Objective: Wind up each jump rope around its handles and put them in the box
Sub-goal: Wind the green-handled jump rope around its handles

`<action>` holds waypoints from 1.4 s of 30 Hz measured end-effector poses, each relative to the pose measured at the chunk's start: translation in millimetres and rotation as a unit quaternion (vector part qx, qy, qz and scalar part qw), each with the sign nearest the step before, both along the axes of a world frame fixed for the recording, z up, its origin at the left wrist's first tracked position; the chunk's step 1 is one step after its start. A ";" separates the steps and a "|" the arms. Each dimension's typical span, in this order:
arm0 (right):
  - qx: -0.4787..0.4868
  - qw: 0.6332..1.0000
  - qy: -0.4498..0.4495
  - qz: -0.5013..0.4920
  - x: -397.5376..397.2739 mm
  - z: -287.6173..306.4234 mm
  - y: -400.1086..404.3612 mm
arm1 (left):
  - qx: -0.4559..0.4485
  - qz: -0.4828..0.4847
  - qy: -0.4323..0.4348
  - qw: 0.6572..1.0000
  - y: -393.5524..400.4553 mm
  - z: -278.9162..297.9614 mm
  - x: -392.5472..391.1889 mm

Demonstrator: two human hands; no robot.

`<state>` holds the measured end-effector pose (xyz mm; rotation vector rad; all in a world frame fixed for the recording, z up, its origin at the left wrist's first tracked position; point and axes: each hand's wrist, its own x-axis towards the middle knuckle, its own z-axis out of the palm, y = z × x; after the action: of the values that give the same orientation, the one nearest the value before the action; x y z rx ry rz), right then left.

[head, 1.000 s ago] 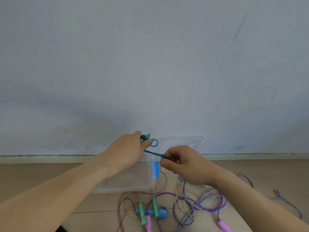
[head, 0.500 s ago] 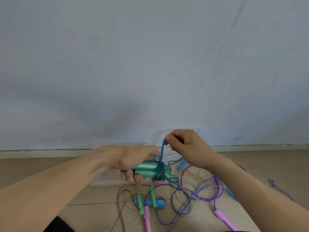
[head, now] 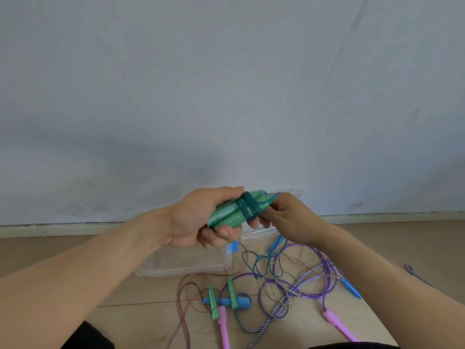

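My left hand (head: pixel 201 220) grips a pair of green jump-rope handles (head: pixel 226 215), held side by side above the floor. A teal rope (head: pixel 247 206) is wound several times round them near their far end. My right hand (head: pixel 284 217) pinches the rope's end at the tips of the handles. Below my hands lies a clear plastic box (head: pixel 181 263) with a blue clip (head: pixel 232 246). Its clear lid (head: pixel 259 233) lies just to the right, partly hidden by my right hand.
On the wooden floor lie tangled ropes: a purple rope (head: pixel 324 273) with pink handles (head: pixel 339 326), a striped braided rope (head: pixel 281 303) with a blue foam handle (head: pixel 226 302), two small green handles (head: pixel 214 302) on a brownish cord, thin blue handles (head: pixel 351 288). A wall stands behind.
The handles rose and tilted, tips now up toward the right. My right hand came down from pulling the rope upward and now holds its end against the wound handles.
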<state>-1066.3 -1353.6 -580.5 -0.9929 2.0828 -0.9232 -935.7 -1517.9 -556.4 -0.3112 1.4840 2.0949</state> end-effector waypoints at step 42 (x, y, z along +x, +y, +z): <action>0.385 0.888 0.177 -0.179 -92.7 4.8 78.4 | -0.259 0.456 0.004 0.852 -49.6 -7.6 -1.4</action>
<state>-1159.0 -1275.2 -575.7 -0.3625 2.6569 0.0071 -937.1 -1567.5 -564.0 -1.4584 2.1664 2.2551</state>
